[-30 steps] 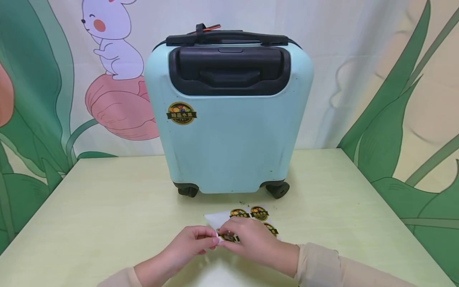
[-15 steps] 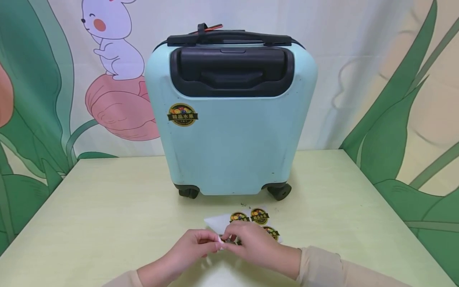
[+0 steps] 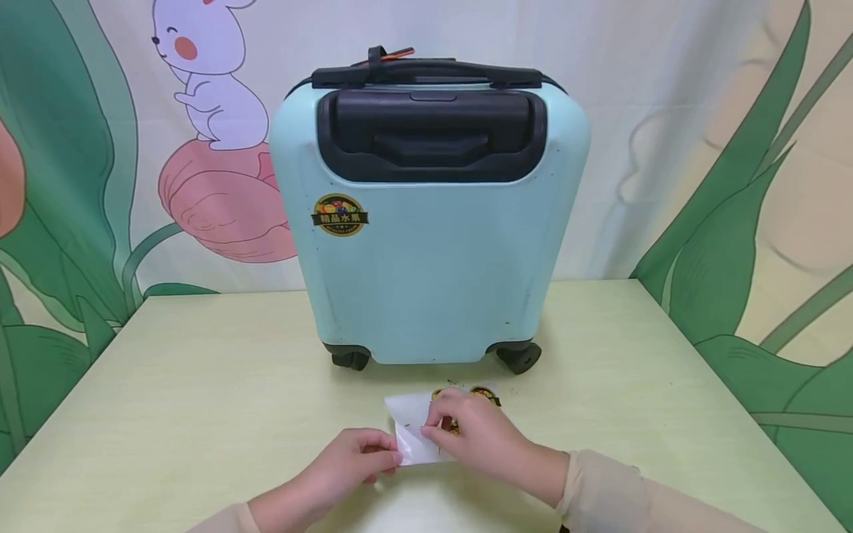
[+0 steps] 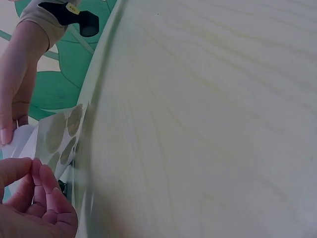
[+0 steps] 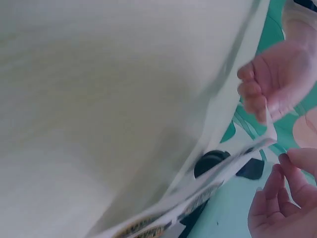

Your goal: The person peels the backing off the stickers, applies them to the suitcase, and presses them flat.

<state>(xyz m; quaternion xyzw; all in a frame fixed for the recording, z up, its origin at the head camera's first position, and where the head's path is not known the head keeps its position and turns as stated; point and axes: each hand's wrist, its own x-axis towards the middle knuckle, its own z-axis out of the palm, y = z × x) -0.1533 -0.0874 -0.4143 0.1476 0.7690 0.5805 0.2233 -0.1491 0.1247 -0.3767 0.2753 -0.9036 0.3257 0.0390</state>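
Observation:
The left hand [image 3: 356, 459] pinches the lower left corner of a white sticker sheet [image 3: 415, 444], which is raised off the table at that side. Thumb and fingertips of the right hand [image 3: 476, 437] come together in front of the sheet, pinching a round black-and-gold fruit sticker [image 3: 455, 426] that those fingers mostly hide. In the left wrist view the sheet [image 4: 44, 141] shows its back, with several round sticker shapes showing through. Seen from the right wrist, the sheet [image 5: 198, 191] is almost edge-on beside the right hand [image 5: 282, 203].
Behind the hands a light blue suitcase [image 3: 433, 274] stands upright on the pale table [image 3: 200, 370]. One round fruit sticker [image 3: 340, 215] is on its upper left front. A backdrop printed with a rabbit and leaves [image 3: 220, 96] hangs behind.
The right hand has drawn up and right from the left hand's fingertips. A white stretch of sheet shows where the lower left sticker was, and the sheet is tilted up more.

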